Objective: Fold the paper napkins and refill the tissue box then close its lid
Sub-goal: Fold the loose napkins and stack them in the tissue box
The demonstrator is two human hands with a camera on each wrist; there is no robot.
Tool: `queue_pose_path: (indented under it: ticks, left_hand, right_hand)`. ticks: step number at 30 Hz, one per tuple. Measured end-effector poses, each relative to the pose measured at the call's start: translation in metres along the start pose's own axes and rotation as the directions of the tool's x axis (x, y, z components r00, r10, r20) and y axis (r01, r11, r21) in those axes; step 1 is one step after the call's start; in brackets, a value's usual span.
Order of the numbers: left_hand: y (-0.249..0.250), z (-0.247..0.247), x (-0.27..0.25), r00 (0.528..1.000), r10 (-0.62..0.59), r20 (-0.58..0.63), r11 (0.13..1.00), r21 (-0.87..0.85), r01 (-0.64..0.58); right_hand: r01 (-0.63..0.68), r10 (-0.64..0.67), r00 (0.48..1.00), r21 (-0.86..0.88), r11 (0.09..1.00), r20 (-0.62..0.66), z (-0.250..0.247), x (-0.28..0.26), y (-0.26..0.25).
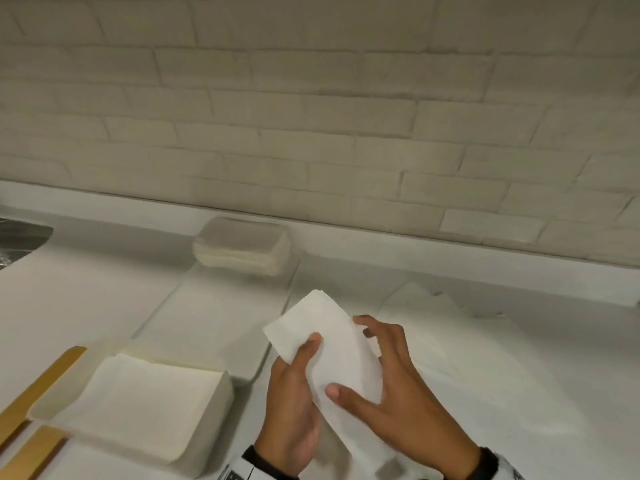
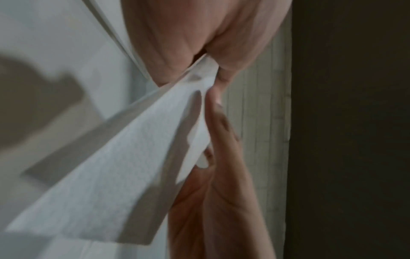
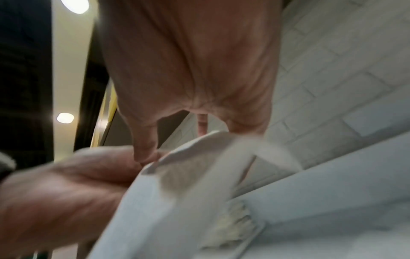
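- so both hands are up off the white worktop (image 1: 519, 393) holding one folded white paper napkin (image 1: 332, 348), a long soft strip angled away from the person, with a fine dimpled texture in the left wrist view
- left hand (image 1: 294, 403) is under it with the thumb pinching the near-left edge; right hand (image 1: 391, 386) has its thumb pressed on top and its fingers (image 1: 367, 327) curled round the far long edge
- what could go wrong imo: the paper is thin and floppy, so if either thumb lets go early the fold probably springs open, and pulling the two hands apart too hard could tear it or skew the crease
- the open white rectangular tissue box (image 1: 145, 400) sits low left on the worktop, already holding a thick flat wad of folded napkins that sticks out over its front edge, so stuffing more in carelessly could push that wad out or stop the lid seating later
- the tan wooden piece (image 1: 38, 386) just left of the box is probably the lid, can't say for sure
- a neat stack of unfolded napkins (image 1: 242, 247) waits by the pale brick wall, and a few loose crumpled sheets (image 1: 426, 303) lie to the right, easy to brush off
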State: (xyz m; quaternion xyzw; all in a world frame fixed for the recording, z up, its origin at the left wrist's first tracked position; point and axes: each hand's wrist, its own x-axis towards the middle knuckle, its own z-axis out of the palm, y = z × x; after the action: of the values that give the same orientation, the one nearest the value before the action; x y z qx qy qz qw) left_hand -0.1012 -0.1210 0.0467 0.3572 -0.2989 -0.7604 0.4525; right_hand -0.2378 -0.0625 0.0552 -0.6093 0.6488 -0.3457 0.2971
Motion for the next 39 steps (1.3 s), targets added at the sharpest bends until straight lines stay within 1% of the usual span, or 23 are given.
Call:
queue_pose_path:
  ticks: [2, 5, 7, 9, 10, 11, 12, 13, 15, 17, 19, 21, 23, 24, 25, 27, 28, 29, 30, 32, 34, 37, 39]
  left_hand:
    - [0.026, -0.016, -0.004, 0.998, 0.046, -0.030, 0.998, -0.048, -0.047]
    - [0.065, -0.056, -0.005, 0.979, 0.146, -0.141, 0.988, -0.036, -0.153]
    - [0.096, -0.091, -0.004, 0.944, 0.251, -0.215, 0.968, 0.066, -0.242]
    - [0.130, -0.129, -0.008, 0.879, 0.401, -0.257, 0.902, 0.280, -0.329]
    - [0.147, -0.148, -0.012, 0.845, 0.478, -0.239, 0.834, 0.427, -0.351]
    - [0.162, -0.168, -0.015, 0.820, 0.537, -0.198, 0.732, 0.593, -0.336]
    - [0.175, -0.187, -0.018, 0.813, 0.562, -0.154, 0.607, 0.744, -0.279]
    - [0.184, -0.206, -0.019, 0.821, 0.559, -0.116, 0.470, 0.860, -0.199]
    - [0.191, -0.236, -0.017, 0.850, 0.523, -0.067, 0.260, 0.962, -0.084]
    - [0.185, -0.256, -0.011, 0.886, 0.464, 0.021, 0.096, 0.993, -0.074]
    - [0.176, -0.265, -0.005, 0.909, 0.404, 0.099, -0.037, 0.995, -0.092]
    - [0.173, -0.268, -0.002, 0.916, 0.376, 0.144, -0.221, 0.973, -0.063]
    - [0.171, -0.270, -0.003, 0.914, 0.324, 0.245, -0.456, 0.887, -0.077]
    - [0.172, -0.267, -0.005, 0.903, 0.306, 0.302, -0.541, 0.836, -0.096]
    - [0.173, -0.261, -0.007, 0.906, 0.276, 0.322, -0.596, 0.797, -0.102]
    - [0.173, -0.246, -0.008, 0.930, 0.208, 0.303, -0.601, 0.790, -0.123]
    - [0.173, -0.241, -0.006, 0.948, 0.157, 0.278, -0.577, 0.805, -0.140]
    - [0.172, -0.240, -0.003, 0.971, 0.074, 0.226, -0.531, 0.833, -0.154]
    - [0.171, -0.240, 0.000, 0.980, -0.011, 0.199, -0.492, 0.852, -0.179]
    - [0.171, -0.232, 0.005, 0.978, -0.093, 0.189, -0.420, 0.883, -0.211]
    - [0.170, -0.230, 0.012, 0.972, -0.131, 0.198, -0.389, 0.891, -0.234]
    - [0.163, -0.232, 0.018, 0.960, -0.210, 0.184, -0.372, 0.893, -0.252]
    - [0.156, -0.238, 0.022, 0.949, -0.277, 0.152, -0.385, 0.887, -0.255]
  right_hand:
    - [-0.030, 0.025, 0.999, 0.123, 0.992, 0.043, 0.007, 0.011, -0.014]
    - [0.006, -0.038, 0.984, 0.185, 0.983, 0.173, 0.030, 0.034, -0.037]
    - [0.016, -0.062, 0.963, 0.174, 0.985, 0.262, 0.053, 0.054, -0.056]
    - [0.030, -0.067, 0.933, 0.110, 0.993, 0.354, 0.077, 0.076, -0.075]
    - [0.042, -0.061, 0.912, 0.056, 0.998, 0.406, 0.089, 0.086, -0.085]
    - [0.060, -0.050, 0.888, -0.008, 0.998, 0.458, 0.100, 0.096, -0.094]
    - [0.088, -0.036, 0.866, -0.081, 0.993, 0.499, 0.112, 0.103, -0.101]
    - [0.124, -0.021, 0.849, -0.160, 0.979, 0.528, 0.124, 0.109, -0.107]
    - [0.213, -0.011, 0.837, -0.308, 0.927, 0.547, 0.150, 0.114, -0.114]
    - [0.293, -0.013, 0.843, -0.438, 0.850, 0.538, 0.172, 0.114, -0.118]
    - [0.336, 0.004, 0.843, -0.532, 0.777, 0.538, 0.187, 0.109, -0.122]
    - [0.362, 0.032, 0.842, -0.610, 0.705, 0.538, 0.195, 0.103, -0.123]
    - [0.376, 0.053, 0.857, -0.691, 0.617, 0.513, 0.202, 0.098, -0.122]
    - [0.375, 0.057, 0.866, -0.720, 0.584, 0.497, 0.204, 0.097, -0.123]
    - [0.371, 0.041, 0.879, -0.735, 0.568, 0.475, 0.208, 0.095, -0.122]
    - [0.358, -0.035, 0.911, -0.744, 0.564, 0.412, 0.214, 0.092, -0.123]
    - [0.346, -0.073, 0.923, -0.730, 0.589, 0.378, 0.213, 0.090, -0.125]
    - [0.348, -0.093, 0.924, -0.717, 0.604, 0.370, 0.211, 0.087, -0.126]
    - [0.373, -0.139, 0.919, -0.695, 0.615, 0.370, 0.209, 0.084, -0.124]
    - [0.403, -0.208, 0.911, -0.660, 0.634, 0.357, 0.203, 0.080, -0.118]
    - [0.383, -0.242, 0.922, -0.621, 0.683, 0.303, 0.184, 0.073, -0.110]
    - [0.305, -0.219, 0.951, -0.560, 0.771, 0.216, 0.140, 0.058, -0.089]
    - [0.229, -0.145, 0.970, -0.532, 0.815, 0.194, 0.102, 0.048, -0.062]
